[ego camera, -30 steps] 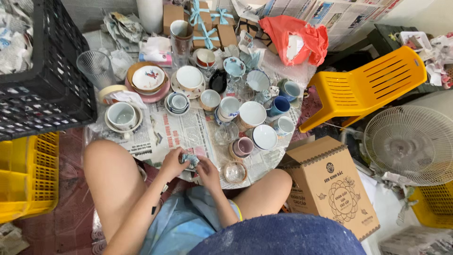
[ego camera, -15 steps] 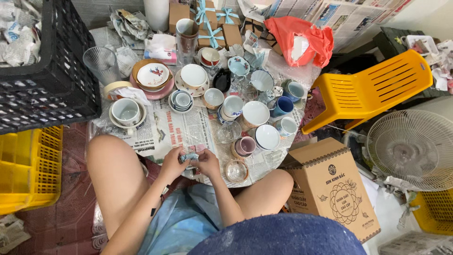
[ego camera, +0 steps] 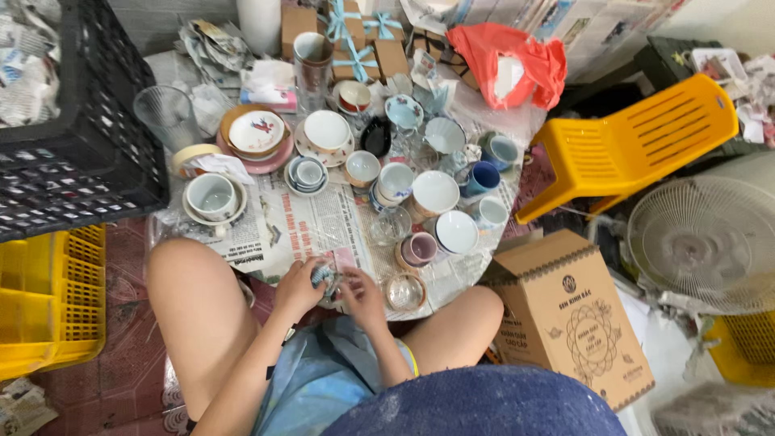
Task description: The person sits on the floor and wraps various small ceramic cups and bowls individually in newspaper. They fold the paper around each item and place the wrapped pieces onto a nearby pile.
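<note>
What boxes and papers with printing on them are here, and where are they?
Cardboard box: right of the person's knee, brown, open flaps, round dark print on its side.
Gift boxes: top middle, brown, tied with pale blue ribbon.
Newspaper: spread under the cups, grey-white with red and black print.
Red bag: top right, crumpled plastic with a white patch.

Cluttered storeroom or back room of crockery shop, floor-level packing spot. Cups and bowls (ego camera: 436, 192) crowd newspaper sheet (ego camera: 323, 222) spread on floor. Black crate (ego camera: 73, 153) and yellow crates (ego camera: 48, 307) at left, cardboard box (ego camera: 569, 311), yellow plastic chair (ego camera: 638, 141), ribboned gift boxes (ego camera: 359, 36), fan (ego camera: 702, 242) around.
</note>
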